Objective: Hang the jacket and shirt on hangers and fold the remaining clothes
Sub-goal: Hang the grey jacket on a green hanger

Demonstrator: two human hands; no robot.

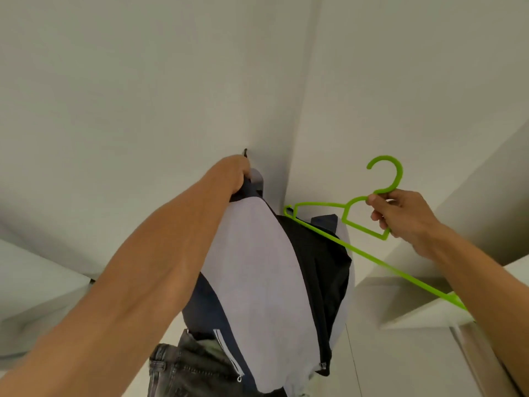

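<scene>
Jacket (pixel 266 270) gripped by left hand (pixel 233 174) against white wall (pixel 114 81), green hanger (pixel 357 222) nearby

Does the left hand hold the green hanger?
No, the right hand grips the green hanger below its hook; the left hand grips the jacket.

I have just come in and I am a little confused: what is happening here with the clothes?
A person is about to put a jacket on a hanger. The left hand grips the top of the grey and dark jacket and holds it up near a small hook on the wall. The right hand holds a green plastic hanger by its neck, beside the jacket, which does not hang on it yet. Grey jeans lie below.
</scene>
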